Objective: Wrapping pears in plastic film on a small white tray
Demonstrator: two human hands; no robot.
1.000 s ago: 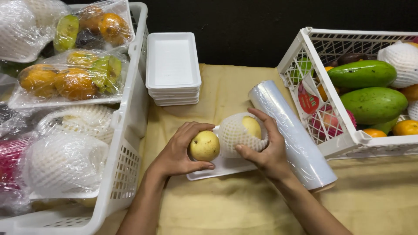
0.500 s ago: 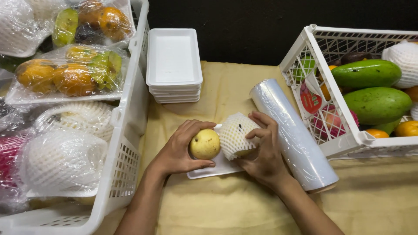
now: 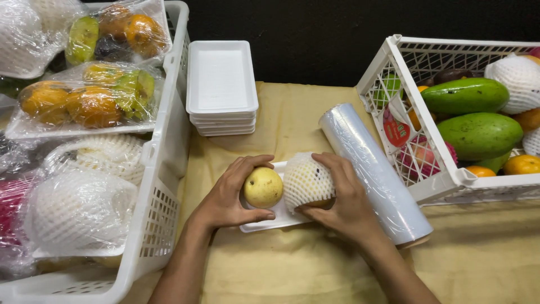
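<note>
My left hand (image 3: 228, 194) cups the bare yellow fruit (image 3: 263, 187) and my right hand (image 3: 343, 197) wraps the netted fruit (image 3: 306, 181), both on the small white tray (image 3: 264, 220) mid-bench. I'd say keep them snug side by side and centred so neither rolls off

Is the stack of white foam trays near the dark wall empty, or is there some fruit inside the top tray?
Empty. The top tray of the stack of white foam trays shows only its bare white bottom, with no fruit inside.

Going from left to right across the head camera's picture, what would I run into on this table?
White crate of wrapped fruit → stack of white trays → left hand → bare yellow fruit → netted fruit → right hand → roll of cling film → white crate of loose fruit.
</note>
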